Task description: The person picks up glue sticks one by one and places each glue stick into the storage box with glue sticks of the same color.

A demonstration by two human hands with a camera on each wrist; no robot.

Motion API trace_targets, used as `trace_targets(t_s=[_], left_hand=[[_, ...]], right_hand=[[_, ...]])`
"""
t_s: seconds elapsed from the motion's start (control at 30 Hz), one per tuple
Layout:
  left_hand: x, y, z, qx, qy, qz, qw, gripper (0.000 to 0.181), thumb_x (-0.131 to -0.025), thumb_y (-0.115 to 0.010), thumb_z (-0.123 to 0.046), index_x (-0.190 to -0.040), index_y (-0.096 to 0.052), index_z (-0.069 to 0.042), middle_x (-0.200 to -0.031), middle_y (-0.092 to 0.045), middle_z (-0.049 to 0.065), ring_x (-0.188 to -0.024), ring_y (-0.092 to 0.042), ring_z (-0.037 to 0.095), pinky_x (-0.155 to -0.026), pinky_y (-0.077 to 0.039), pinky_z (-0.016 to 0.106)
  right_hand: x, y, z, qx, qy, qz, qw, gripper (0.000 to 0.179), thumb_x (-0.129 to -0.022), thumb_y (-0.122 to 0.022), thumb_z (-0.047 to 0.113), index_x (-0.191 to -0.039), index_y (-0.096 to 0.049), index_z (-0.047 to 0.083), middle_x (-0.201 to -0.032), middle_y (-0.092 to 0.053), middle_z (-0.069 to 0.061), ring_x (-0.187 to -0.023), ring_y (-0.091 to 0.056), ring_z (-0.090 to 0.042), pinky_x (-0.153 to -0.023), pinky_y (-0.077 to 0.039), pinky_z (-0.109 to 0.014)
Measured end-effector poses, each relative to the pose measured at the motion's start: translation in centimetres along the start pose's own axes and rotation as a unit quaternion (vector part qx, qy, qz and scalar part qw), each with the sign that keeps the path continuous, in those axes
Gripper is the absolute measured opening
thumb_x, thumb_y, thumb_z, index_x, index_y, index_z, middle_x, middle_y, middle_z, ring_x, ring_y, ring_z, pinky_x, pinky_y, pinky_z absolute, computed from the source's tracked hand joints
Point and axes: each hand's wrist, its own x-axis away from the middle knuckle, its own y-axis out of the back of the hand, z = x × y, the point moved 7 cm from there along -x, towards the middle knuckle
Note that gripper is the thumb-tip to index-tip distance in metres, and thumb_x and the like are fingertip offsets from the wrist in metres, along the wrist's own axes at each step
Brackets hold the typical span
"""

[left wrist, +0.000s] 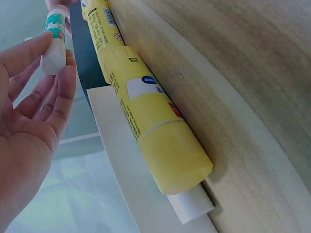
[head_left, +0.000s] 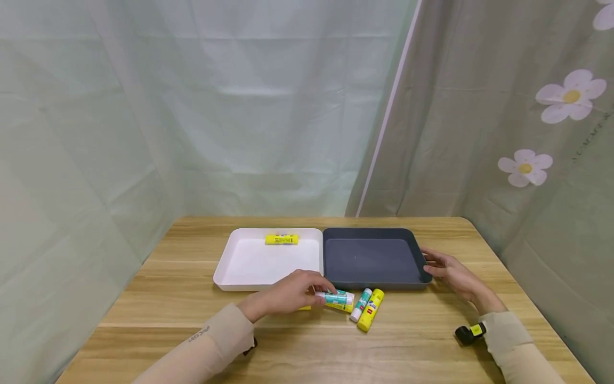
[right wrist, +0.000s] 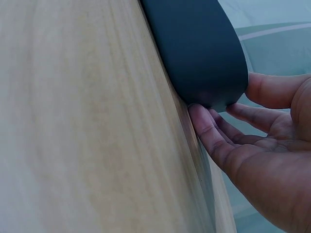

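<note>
In the head view my left hand (head_left: pixel 293 292) pinches a small white-and-teal glue stick (head_left: pixel 334 298) between thumb and fingers, over the table before the trays. Beneath it lies a yellow glue stick (head_left: pixel 342 307), partly hidden; the left wrist view shows another yellow glue stick (left wrist: pixel 146 121) end to end with it. A white-and-teal glue stick (head_left: pixel 361 304) and a yellow glue stick (head_left: pixel 371 310) lie side by side to the right. My right hand (head_left: pixel 451 274) holds the right side of the dark grey tray (head_left: pixel 422 261), thumb at the rim, fingers against the outer wall.
A white tray (head_left: pixel 220 273) sits against the grey one on its left, with a yellow glue stick (head_left: pixel 281 239) near its back wall. Both trays rest on a wooden table (head_left: pixel 158 298). Curtains (head_left: pixel 268 133) hang behind and beside the table.
</note>
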Motion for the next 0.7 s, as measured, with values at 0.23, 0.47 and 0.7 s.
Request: trace_targets(t_s=[0.23,0.47,0.7], left_hand=[[-0.1,0.9,0.0,0.021,0.005,-0.014,0.9997,0.025,-0.099,-0.074,-0.017,-0.123,-0.075,-0.021,-0.116,-0.071,-0.011,-0.097,-0.063,0.002,-0.086,-0.055,0.023],[-1.0,2.7,-0.5,0.024,-0.003,-0.043,0.9988,0.026,-0.098,-0.074,-0.015,-0.123,-0.075,-0.018,-0.115,-0.072,-0.01,-0.095,-0.062,0.005,-0.087,-0.055,0.026],[-2.0,3.5,0.0,0.045,0.016,-0.052,0.9975,0.027,-0.099,-0.073,-0.016,-0.127,-0.073,-0.019,-0.109,-0.071,-0.014,-0.097,-0.063,0.006,-0.091,-0.054,0.029]], right_hand=[[0.0,0.0,0.1,0.005,-0.005,-0.004,1.0,0.073,-0.107,-0.057,0.014,-0.163,-0.016,-0.006,-0.156,-0.025,-0.038,-0.14,-0.033,-0.048,-0.091,-0.045,-0.017],[0.2,0.1,-0.1,0.018,-0.008,-0.006,0.9998,0.072,-0.108,-0.056,0.016,-0.164,-0.015,-0.005,-0.156,-0.025,-0.037,-0.139,-0.037,-0.042,-0.092,-0.045,-0.017],[0.1,0.2,-0.3,0.005,-0.01,-0.01,0.9999,0.073,-0.107,-0.057,0.017,-0.164,-0.016,-0.004,-0.158,-0.022,-0.037,-0.144,-0.027,-0.051,-0.092,-0.044,-0.013]])
